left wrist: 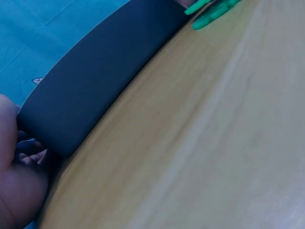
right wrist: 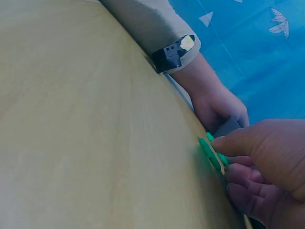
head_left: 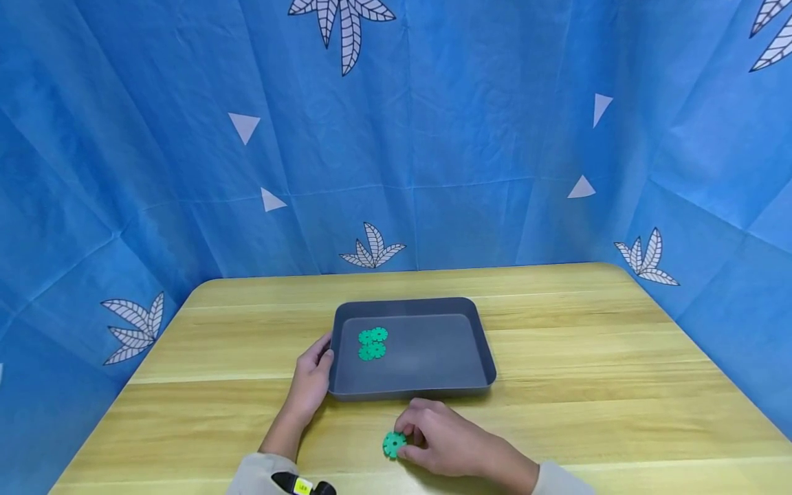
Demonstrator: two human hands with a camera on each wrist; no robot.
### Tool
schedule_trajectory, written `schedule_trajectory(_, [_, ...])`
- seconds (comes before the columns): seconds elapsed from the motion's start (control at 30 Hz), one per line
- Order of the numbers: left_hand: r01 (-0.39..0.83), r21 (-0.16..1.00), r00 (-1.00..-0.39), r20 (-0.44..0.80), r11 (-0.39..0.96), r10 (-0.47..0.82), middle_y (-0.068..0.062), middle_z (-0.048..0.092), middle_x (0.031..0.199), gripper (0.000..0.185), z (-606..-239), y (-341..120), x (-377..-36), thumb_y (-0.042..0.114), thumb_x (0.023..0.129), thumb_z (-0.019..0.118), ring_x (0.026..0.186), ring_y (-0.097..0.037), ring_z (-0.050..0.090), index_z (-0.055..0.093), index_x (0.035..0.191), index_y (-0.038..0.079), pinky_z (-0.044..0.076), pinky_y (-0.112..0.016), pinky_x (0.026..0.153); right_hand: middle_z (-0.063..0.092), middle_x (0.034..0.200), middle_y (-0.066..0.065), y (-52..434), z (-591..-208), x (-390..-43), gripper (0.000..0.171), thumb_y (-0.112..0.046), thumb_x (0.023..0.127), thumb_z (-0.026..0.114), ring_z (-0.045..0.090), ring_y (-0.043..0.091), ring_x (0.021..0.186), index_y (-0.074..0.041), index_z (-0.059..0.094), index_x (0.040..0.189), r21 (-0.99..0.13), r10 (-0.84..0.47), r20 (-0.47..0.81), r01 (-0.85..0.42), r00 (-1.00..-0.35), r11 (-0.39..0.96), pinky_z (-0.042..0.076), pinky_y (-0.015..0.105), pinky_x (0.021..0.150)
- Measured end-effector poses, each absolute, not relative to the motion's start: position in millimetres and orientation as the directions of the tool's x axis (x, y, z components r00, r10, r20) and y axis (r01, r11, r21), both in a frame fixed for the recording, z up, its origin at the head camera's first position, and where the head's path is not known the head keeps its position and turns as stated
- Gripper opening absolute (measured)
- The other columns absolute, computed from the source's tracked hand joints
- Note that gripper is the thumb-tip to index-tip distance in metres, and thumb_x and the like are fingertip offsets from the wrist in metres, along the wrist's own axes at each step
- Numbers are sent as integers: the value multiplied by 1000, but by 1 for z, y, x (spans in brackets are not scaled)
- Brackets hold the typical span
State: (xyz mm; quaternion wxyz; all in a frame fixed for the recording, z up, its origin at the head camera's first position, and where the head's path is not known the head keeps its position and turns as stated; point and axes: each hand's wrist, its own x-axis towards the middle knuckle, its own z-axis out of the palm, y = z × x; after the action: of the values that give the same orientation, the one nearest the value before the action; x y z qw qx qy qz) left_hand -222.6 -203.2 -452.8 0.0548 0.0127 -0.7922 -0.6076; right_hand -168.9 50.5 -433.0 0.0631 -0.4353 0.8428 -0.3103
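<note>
A dark grey tray point(head_left: 482, 347) sits mid-table with green gear-shaped discs point(head_left: 372, 343) clustered in its left part. My left hand point(head_left: 311, 377) holds the tray's near-left corner, fingers curled over the rim; the left wrist view shows the tray wall point(left wrist: 95, 81) beside the palm. In front of the tray, my right hand point(head_left: 433, 436) pinches another green disc point(head_left: 393, 444) that lies on or just above the wooden table point(head_left: 619, 357). In the right wrist view the disc point(right wrist: 212, 152) shows edge-on between thumb and fingers point(right wrist: 243, 143), with the left hand point(right wrist: 219, 102) behind it.
Blue cloth with white leaf and triangle prints point(head_left: 396, 137) walls the table on three sides. A wrist camera with a yellow tag point(head_left: 301, 485) is strapped on the left sleeve. Bare wood point(head_left: 619, 412) lies right of the tray.
</note>
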Motion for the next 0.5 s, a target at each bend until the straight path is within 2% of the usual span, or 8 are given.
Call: schedule_trajectory(0.5, [46, 962, -993, 73, 269, -94, -14, 42, 141, 41, -455, -204, -224, 12, 98, 35, 134, -26, 34, 39, 138, 3, 30, -43, 110, 50, 79, -14, 50, -433, -169, 7, -24, 84, 67, 45, -5, 71, -21, 62, 87, -581, -771, 142, -683, -621, 443, 43, 8, 61])
